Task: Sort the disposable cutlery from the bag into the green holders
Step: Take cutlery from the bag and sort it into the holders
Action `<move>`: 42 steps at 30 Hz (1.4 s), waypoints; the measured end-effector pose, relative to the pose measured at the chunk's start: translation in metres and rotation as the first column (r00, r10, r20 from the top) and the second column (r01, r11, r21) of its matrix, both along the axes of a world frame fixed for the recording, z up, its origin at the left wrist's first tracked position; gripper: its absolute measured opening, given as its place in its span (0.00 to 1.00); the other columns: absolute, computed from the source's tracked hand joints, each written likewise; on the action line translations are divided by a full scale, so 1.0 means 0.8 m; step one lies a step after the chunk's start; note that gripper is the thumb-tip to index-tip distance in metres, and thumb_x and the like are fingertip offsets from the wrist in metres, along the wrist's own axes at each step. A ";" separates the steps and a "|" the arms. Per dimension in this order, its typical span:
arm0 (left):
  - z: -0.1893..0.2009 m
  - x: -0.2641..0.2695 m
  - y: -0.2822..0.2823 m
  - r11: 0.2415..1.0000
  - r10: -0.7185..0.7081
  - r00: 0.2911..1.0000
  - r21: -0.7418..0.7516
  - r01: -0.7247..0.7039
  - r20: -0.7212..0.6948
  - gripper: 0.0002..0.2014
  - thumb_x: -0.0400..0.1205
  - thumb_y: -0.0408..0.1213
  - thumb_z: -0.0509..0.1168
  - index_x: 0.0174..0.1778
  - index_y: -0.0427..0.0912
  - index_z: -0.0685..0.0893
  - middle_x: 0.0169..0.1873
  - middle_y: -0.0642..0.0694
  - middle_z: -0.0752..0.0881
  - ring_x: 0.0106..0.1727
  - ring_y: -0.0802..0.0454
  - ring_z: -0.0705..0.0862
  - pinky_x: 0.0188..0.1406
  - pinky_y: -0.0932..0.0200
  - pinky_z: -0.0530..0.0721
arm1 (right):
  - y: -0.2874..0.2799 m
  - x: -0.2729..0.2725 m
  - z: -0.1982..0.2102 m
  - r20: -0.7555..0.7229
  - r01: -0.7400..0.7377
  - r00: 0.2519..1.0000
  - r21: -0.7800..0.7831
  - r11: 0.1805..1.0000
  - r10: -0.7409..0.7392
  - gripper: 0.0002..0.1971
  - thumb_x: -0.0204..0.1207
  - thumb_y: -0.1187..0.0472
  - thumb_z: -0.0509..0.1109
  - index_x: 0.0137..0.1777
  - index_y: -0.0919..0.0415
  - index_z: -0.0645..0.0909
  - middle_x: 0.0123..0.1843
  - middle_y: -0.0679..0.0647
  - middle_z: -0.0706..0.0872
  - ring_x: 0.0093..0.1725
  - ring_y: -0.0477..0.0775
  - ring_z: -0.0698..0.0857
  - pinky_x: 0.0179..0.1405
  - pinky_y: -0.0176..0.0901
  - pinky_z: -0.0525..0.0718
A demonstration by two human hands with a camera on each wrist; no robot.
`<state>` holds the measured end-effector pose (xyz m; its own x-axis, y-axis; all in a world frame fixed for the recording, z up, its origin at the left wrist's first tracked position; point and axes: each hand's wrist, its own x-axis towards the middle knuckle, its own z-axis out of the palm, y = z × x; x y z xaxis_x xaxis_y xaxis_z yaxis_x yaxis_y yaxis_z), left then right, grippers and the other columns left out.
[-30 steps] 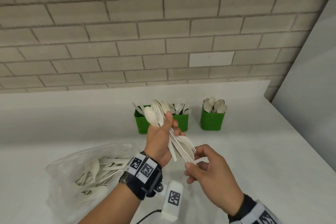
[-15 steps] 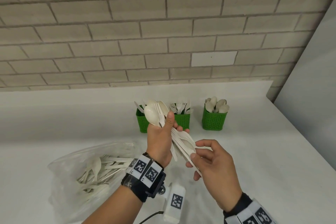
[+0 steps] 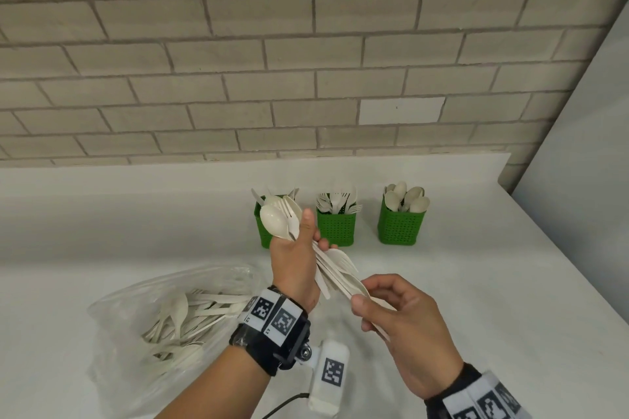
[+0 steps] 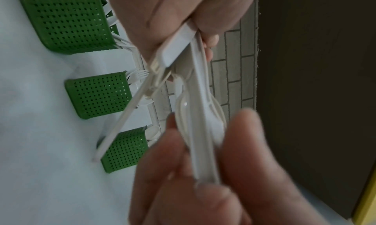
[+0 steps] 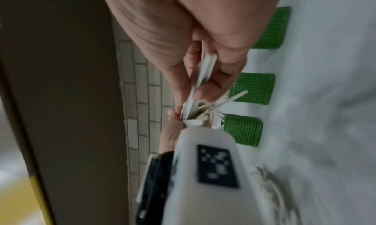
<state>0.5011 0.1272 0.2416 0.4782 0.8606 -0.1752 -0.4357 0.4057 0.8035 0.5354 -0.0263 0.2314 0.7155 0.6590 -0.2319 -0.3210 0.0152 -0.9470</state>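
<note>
My left hand (image 3: pixel 299 258) grips a mixed bundle of white cutlery (image 3: pixel 284 221) upright above the counter, in front of the left green holder (image 3: pixel 263 231). My right hand (image 3: pixel 391 309) pinches the lower end of one piece from that bundle (image 3: pixel 357 286) between thumb and fingers; the left wrist view shows it as a spoon (image 4: pixel 201 125). The middle green holder (image 3: pixel 335 228) has forks in it, the right green holder (image 3: pixel 401 226) has spoons. The clear plastic bag (image 3: pixel 143 316) with several more pieces lies at the lower left.
White counter (image 3: pixel 476 282) runs to a brick wall (image 3: pixel 306 61) behind the holders. A grey panel (image 3: pixel 585 180) stands at the right edge. A white tagged camera unit (image 3: pixel 328 378) hangs under my left wrist.
My right hand has slid a little down and right along the bundle, drawing one piece out by its lower end. The left hand stays in place with the bundle.
</note>
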 end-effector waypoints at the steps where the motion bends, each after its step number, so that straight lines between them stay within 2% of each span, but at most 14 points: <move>1: -0.001 0.000 -0.002 1.000 -0.018 1.000 -0.002 0.018 -0.002 0.13 0.84 0.43 0.67 0.38 0.40 0.77 0.26 0.47 0.73 0.24 0.52 0.73 0.29 0.54 0.84 | 0.000 0.001 0.002 0.047 -0.001 0.999 -0.009 1.000 0.001 0.10 0.66 0.75 0.80 0.46 0.69 0.85 0.43 0.61 0.91 0.28 0.57 0.80 0.33 0.43 0.81; 6: 0.003 -0.014 0.008 0.976 -0.213 0.977 -0.043 0.214 0.022 0.11 0.83 0.38 0.69 0.35 0.41 0.79 0.23 0.45 0.73 0.23 0.49 0.74 0.37 0.45 0.87 | -0.018 0.037 0.028 0.201 -0.057 0.977 -0.056 0.997 0.067 0.09 0.64 0.78 0.79 0.42 0.72 0.84 0.37 0.68 0.89 0.30 0.60 0.86 0.25 0.41 0.82; 8: 0.002 -0.023 0.017 0.944 -0.330 0.942 -0.012 0.330 -0.064 0.11 0.79 0.38 0.72 0.32 0.42 0.81 0.24 0.44 0.76 0.24 0.48 0.79 0.36 0.46 0.87 | -0.024 0.063 0.048 0.268 -0.137 0.949 -0.123 0.983 0.166 0.08 0.65 0.77 0.79 0.41 0.74 0.84 0.35 0.68 0.88 0.30 0.62 0.87 0.24 0.42 0.83; 10: -0.003 -0.030 0.020 0.898 -0.416 0.886 0.065 0.436 -0.203 0.10 0.73 0.42 0.74 0.29 0.44 0.84 0.26 0.43 0.78 0.27 0.48 0.82 0.33 0.52 0.83 | -0.023 0.087 0.070 0.323 -0.233 0.898 -0.227 0.945 0.299 0.08 0.66 0.76 0.79 0.41 0.75 0.82 0.34 0.68 0.88 0.29 0.61 0.88 0.24 0.43 0.84; 14: -0.006 -0.036 0.013 0.785 -0.567 0.771 0.092 0.612 -0.290 0.12 0.77 0.42 0.71 0.44 0.35 0.81 0.32 0.38 0.83 0.30 0.44 0.84 0.28 0.52 0.84 | 0.000 0.128 0.108 0.368 -0.380 0.752 -0.436 0.816 0.547 0.09 0.67 0.75 0.80 0.41 0.74 0.81 0.36 0.72 0.88 0.30 0.59 0.88 0.26 0.41 0.87; 16: -0.005 -0.038 0.007 0.708 -0.653 0.692 0.077 0.702 -0.308 0.15 0.80 0.43 0.68 0.48 0.33 0.79 0.32 0.37 0.85 0.27 0.44 0.85 0.24 0.55 0.84 | 0.015 0.143 0.119 0.367 -0.417 0.696 -0.492 0.764 0.617 0.09 0.67 0.75 0.80 0.41 0.72 0.81 0.34 0.69 0.88 0.30 0.58 0.88 0.26 0.40 0.85; 20: -0.009 -0.041 -0.003 0.577 -0.761 0.583 0.114 0.809 -0.287 0.19 0.83 0.50 0.61 0.54 0.34 0.80 0.39 0.35 0.88 0.24 0.47 0.82 0.25 0.54 0.85 | 0.051 0.144 0.124 0.366 -0.470 0.590 -0.568 0.675 0.719 0.10 0.65 0.73 0.82 0.40 0.70 0.83 0.33 0.61 0.90 0.28 0.53 0.87 0.26 0.37 0.83; 23: -0.020 -0.040 -0.008 0.623 -0.751 0.614 0.045 0.781 -0.243 0.23 0.81 0.51 0.63 0.58 0.33 0.76 0.37 0.37 0.86 0.22 0.47 0.79 0.25 0.54 0.84 | 0.076 0.139 0.121 0.376 -0.475 0.525 -0.615 0.629 0.764 0.10 0.64 0.72 0.83 0.39 0.66 0.84 0.34 0.59 0.90 0.26 0.50 0.86 0.26 0.36 0.82; 26: -0.030 -0.040 -0.008 0.660 -0.732 0.648 0.020 0.751 -0.209 0.24 0.75 0.52 0.71 0.53 0.35 0.76 0.33 0.39 0.82 0.22 0.46 0.77 0.24 0.55 0.81 | 0.094 0.138 0.113 0.359 -0.476 0.509 -0.640 0.603 0.782 0.10 0.64 0.72 0.83 0.41 0.68 0.84 0.35 0.59 0.90 0.25 0.48 0.86 0.26 0.35 0.83; 29: -0.033 -0.035 -0.014 0.678 -0.722 0.661 -0.020 0.735 -0.204 0.18 0.72 0.41 0.77 0.49 0.37 0.77 0.31 0.41 0.79 0.23 0.47 0.77 0.24 0.57 0.79 | 0.107 0.134 0.101 0.342 -0.510 0.490 -0.634 0.582 0.802 0.11 0.65 0.71 0.83 0.43 0.68 0.84 0.31 0.58 0.89 0.25 0.49 0.85 0.26 0.36 0.83; 32: -0.034 -0.029 -0.018 0.700 -0.712 0.687 -0.070 0.711 -0.147 0.14 0.74 0.29 0.75 0.51 0.38 0.79 0.31 0.43 0.78 0.26 0.47 0.80 0.25 0.57 0.79 | 0.115 0.126 0.092 0.376 -0.515 0.457 -0.627 0.584 0.806 0.10 0.70 0.70 0.80 0.46 0.66 0.81 0.32 0.57 0.86 0.25 0.48 0.83 0.25 0.38 0.81; 36: -0.032 -0.021 -0.021 0.711 -0.700 0.711 -0.176 0.681 -0.073 0.09 0.80 0.28 0.70 0.52 0.39 0.79 0.33 0.42 0.78 0.25 0.48 0.76 0.24 0.58 0.77 | 0.123 0.116 0.077 0.380 -0.477 0.476 -0.646 0.596 0.793 0.10 0.74 0.71 0.73 0.51 0.62 0.77 0.38 0.56 0.82 0.28 0.50 0.79 0.25 0.42 0.78; 39: -0.028 -0.012 -0.022 0.755 -0.632 0.774 -0.254 0.604 -0.038 0.03 0.83 0.27 0.64 0.47 0.38 0.76 0.29 0.42 0.75 0.23 0.50 0.72 0.22 0.60 0.73 | 0.126 0.102 0.060 0.512 -0.339 0.547 -0.588 0.734 0.663 0.20 0.76 0.61 0.72 0.66 0.55 0.73 0.48 0.50 0.82 0.40 0.48 0.82 0.42 0.45 0.84; 42: -0.023 -0.008 -0.014 0.835 -0.501 0.865 -0.245 0.492 0.031 0.03 0.84 0.27 0.62 0.45 0.37 0.77 0.28 0.42 0.74 0.26 0.49 0.75 0.26 0.56 0.79 | 0.093 0.078 0.054 0.655 -0.113 0.683 -0.341 0.933 0.322 0.28 0.79 0.53 0.71 0.75 0.46 0.63 0.56 0.47 0.78 0.37 0.44 0.82 0.38 0.28 0.78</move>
